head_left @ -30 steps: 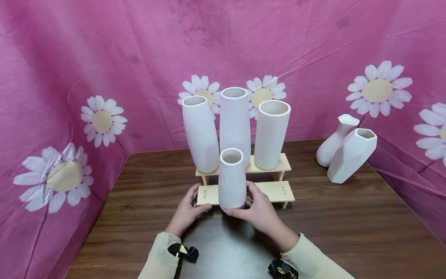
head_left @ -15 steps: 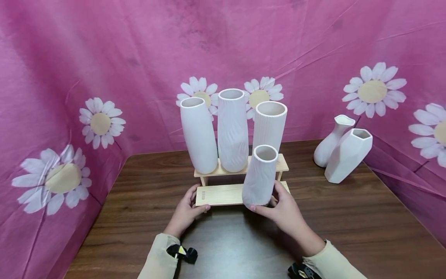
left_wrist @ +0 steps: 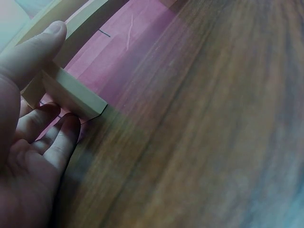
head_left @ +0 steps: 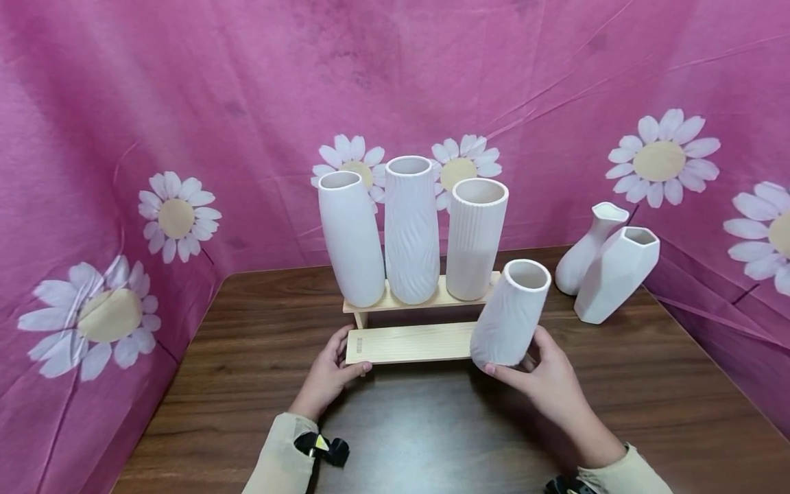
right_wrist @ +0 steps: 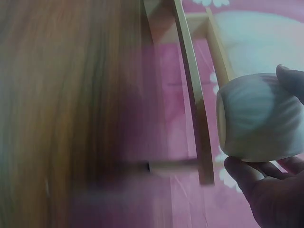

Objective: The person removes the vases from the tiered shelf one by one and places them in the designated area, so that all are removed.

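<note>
My right hand (head_left: 549, 381) grips a short white vase (head_left: 511, 315) low down, thumb in front, at the right end of the stand's lower shelf. The vase leans a little, its mouth up and to the right. In the right wrist view, its base (right_wrist: 220, 118) appears just off the wooden shelf edge (right_wrist: 194, 90). At the left end of the lower shelf (head_left: 410, 343), my left hand (head_left: 330, 370) holds the wooden stand, thumb at the front edge. The left wrist view has its fingers (left_wrist: 64, 142) curled by a stand leg (left_wrist: 76, 95).
On the upper shelf (head_left: 395, 300) stand a smooth vase (head_left: 354, 240), a wavy vase (head_left: 412, 237) and a ribbed vase (head_left: 475, 243), all white. A faceted vase (head_left: 617, 278) and a narrow-necked vase (head_left: 586, 254) stand at the table's (head_left: 259, 322) back right. Pink cloth (head_left: 259, 82) hangs behind.
My right hand has carried the short vase rightward, from the middle of the lower shelf to its right end, and it leans more. My left hand has stayed on the stand.
</note>
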Demonstrator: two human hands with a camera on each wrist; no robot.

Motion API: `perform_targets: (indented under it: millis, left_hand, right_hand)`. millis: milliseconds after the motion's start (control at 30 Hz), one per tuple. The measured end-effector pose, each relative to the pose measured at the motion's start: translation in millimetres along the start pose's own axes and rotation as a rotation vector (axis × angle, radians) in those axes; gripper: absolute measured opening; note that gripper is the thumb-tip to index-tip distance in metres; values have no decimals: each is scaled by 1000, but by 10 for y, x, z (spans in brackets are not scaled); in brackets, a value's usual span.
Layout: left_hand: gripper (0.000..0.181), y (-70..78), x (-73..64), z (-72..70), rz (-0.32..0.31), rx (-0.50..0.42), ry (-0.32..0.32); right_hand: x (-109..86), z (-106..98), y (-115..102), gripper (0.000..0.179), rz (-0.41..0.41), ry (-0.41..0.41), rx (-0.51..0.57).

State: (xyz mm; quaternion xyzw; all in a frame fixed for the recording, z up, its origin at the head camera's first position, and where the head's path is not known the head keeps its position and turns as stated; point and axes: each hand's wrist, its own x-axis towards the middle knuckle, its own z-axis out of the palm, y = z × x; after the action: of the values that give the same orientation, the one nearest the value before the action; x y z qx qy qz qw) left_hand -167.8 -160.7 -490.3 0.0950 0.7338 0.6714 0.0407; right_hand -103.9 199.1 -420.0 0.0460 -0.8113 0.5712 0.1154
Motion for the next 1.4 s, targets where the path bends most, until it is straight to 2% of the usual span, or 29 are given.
perform_targets:
  millis: [200,367,700,900,1100,1400]
  left_hand:
    - [84,3,-3,3,-5,-7,-5]
    - [85,4,4,2,-23,-17,0]
    - [86,-5,16,9,-41,-7,13]
    - [86,-11,22,-3,-35,-7,10]
    - [85,-20,19,-13,-45,2,19]
    - [84,-21,21,0,-45,-2,16]
  right_hand:
    - [1,-240,108,74,-53,75,-62]
    - [4,-419,202,72,-50,125,-90]
    - [-3,-799,407,78,101,226,-314]
    - [-15,-1032,508,77,161,300,-426]
    - [4,-1248,626,76,189,286,-497]
    - [111,-1536,814,82,116,242,-518]
